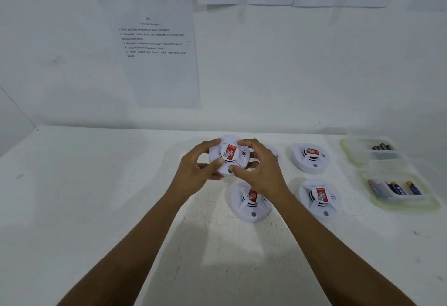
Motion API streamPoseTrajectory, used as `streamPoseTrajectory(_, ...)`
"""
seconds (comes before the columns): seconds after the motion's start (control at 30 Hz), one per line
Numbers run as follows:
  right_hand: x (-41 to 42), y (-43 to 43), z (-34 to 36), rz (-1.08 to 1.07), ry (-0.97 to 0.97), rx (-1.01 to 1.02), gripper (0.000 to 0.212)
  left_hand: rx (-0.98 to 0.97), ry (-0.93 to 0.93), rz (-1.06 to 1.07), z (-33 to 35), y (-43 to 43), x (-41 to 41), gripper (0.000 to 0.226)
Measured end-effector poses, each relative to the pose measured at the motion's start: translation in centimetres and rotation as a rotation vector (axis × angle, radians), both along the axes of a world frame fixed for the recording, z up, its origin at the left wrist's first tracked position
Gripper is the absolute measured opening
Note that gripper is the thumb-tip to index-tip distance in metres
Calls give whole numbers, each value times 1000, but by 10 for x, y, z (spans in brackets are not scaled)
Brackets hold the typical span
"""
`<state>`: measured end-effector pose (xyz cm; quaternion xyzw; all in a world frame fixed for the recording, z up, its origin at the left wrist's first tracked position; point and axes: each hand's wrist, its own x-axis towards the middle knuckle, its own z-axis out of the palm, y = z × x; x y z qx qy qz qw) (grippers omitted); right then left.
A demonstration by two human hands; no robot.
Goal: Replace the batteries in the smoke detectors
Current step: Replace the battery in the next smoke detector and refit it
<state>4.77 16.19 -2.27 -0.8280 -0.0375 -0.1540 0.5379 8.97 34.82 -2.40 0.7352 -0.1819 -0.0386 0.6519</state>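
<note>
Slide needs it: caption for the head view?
Both hands, left and right, grip a smoke detector above the table.

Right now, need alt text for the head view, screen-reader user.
Both hands, left hand and right hand, hold a white smoke detector with a red label above a white table. More detectors lie beside it, one partly hidden behind the right hand, and two clear trays of batteries sit at the right edge.

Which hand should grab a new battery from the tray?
The right hand. Both hands hold the smoke detector, but the near tray with the batteries sits on the right side of the table, so the left hand would probably have to cross over.
</note>
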Motion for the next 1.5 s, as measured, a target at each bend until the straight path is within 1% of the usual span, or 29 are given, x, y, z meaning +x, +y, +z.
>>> streamPoseTrajectory(0.13,-1,-2,-2,41,20,62,42,13,9,-13,2,5,1,47)
streamPoseTrajectory(0.27,-1,-4,-1,55,7,75,38,8,18,-29,1,8,1,46)
streamPoseTrajectory(1.03,2,-4,-6,43,69,105,38,12,31,-25,-7,9,2,47)
streamPoseTrajectory(1.5,2,-5,-7,24,75,106,38,16,25,-28,-8,7,3,46)
